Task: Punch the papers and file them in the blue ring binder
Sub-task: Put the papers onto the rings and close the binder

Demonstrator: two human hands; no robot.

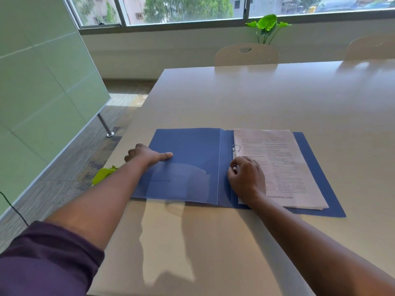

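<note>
The blue ring binder (192, 150) lies open and flat on the table. A stack of printed papers (284, 165) rests on its right half, threaded on the upper metal ring (235, 148). My right hand (245, 178) sits on the papers' left margin with its fingers pinched around the lower ring. My left hand (147, 155) grips the left edge of the binder's front cover, thumb pressed on top of it. A lime green hole punch (103, 175) peeks out by the table's left edge, mostly hidden behind my left forearm.
The pale wooden table (267, 99) stretches away to the far side, where two cream chairs (246, 54) stand. A green plant (267, 26) is by the window. A frosted partition (42, 82) stands on the floor to the left.
</note>
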